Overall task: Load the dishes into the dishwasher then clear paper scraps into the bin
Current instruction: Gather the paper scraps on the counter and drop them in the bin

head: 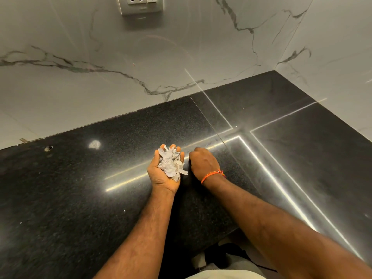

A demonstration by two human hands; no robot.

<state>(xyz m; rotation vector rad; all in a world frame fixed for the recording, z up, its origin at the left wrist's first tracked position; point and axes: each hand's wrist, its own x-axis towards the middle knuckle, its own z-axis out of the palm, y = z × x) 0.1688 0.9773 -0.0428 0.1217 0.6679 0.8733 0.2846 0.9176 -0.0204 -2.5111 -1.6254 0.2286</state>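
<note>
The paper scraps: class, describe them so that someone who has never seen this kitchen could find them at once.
Start at the black granite countertop below the marble-patterned wall. Above its middle, the left hand lies palm up, cupping the paper scraps, a crumpled white bundle. Nothing else there is white and crumpled; the right hand beside it, with an orange wrist thread, shows no paper.

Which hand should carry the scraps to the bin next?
Left. The left hand lies palm up, already cupping the crumpled paper scraps. The right hand is knuckles up, fingers curled on the black counter; no bin in view.
</note>
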